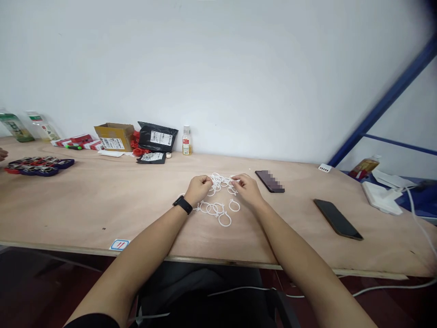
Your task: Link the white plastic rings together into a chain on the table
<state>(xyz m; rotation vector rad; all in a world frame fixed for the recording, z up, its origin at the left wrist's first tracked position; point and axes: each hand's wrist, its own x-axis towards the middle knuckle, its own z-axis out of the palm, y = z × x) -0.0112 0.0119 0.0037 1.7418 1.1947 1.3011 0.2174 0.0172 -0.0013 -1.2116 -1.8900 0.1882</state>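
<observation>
White plastic rings with small eyelets, like curtain rings (215,179), lie in a loose pile in the middle of the table. My left hand (199,189), with a black watch on its wrist, is closed at the pile's left side, thumb and forefinger pinched on a ring there. On the right side, my right hand (248,189) pinches another white ring between thumb and fingers. Nearer to me, several rings overlap, and a single ring (225,226) lies in front of them. The fingers partly hide the rings they grip.
Right of my hands lie a phone (269,181) and a second phone (337,219). Along the wall stand a small bottle (186,142), a black parcel (159,137) and an open cardboard box (114,137). Red and blue items (39,166) lie left, beside another person's hand (2,154).
</observation>
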